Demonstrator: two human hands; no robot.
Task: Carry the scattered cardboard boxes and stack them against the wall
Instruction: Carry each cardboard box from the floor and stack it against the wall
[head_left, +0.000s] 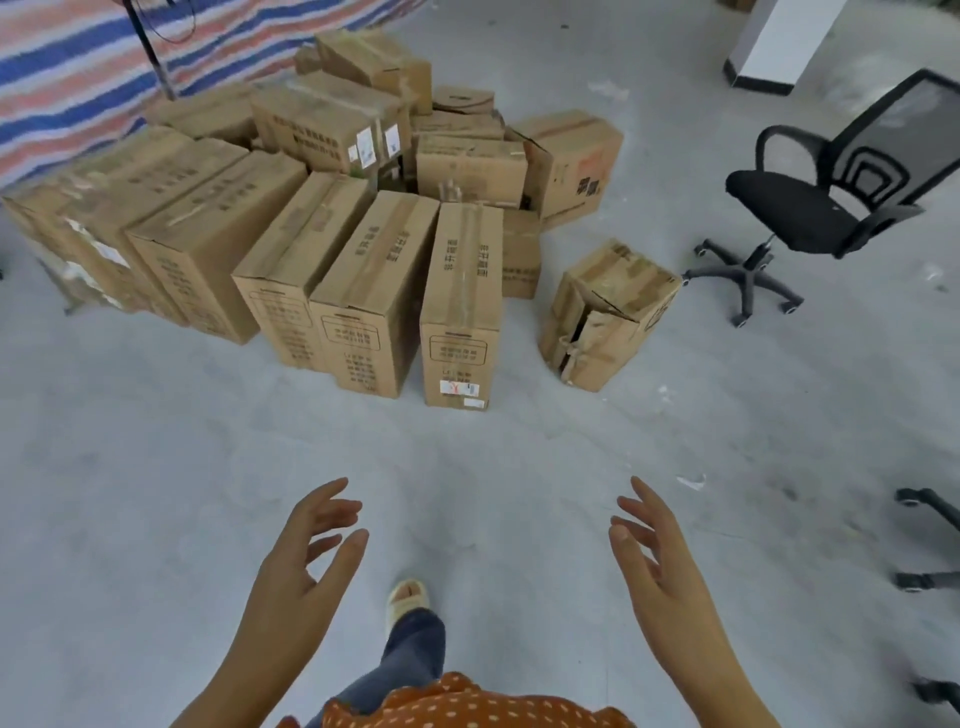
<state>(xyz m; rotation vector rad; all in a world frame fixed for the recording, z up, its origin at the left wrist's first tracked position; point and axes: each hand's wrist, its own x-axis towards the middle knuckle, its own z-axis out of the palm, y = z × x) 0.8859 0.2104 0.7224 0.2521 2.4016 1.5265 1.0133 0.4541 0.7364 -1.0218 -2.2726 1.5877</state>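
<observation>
— Right, both hands out in front, empty: left hand (306, 551) and right hand (649, 551) with fingers spread and relaxed, gripping nothing, one sandalled foot (408, 597) on the bare concrete floor (156, 467)

— And the cartons are well ahead of her?

— Yes, the torn box (605, 317) stands alone, apart from the row of tall boxes (374, 291), with the pile (415, 130) behind against the striped tarpaulin (67, 78)

— What worries you?

— That torn one: its split corner looks likely to give way if lifted by the flaps, spilling whatever is inside. The office chair (810, 208) stands near on wheels; a turn with a load could clip it

— And the tall ones?

— Narrow, so they could topple
</observation>
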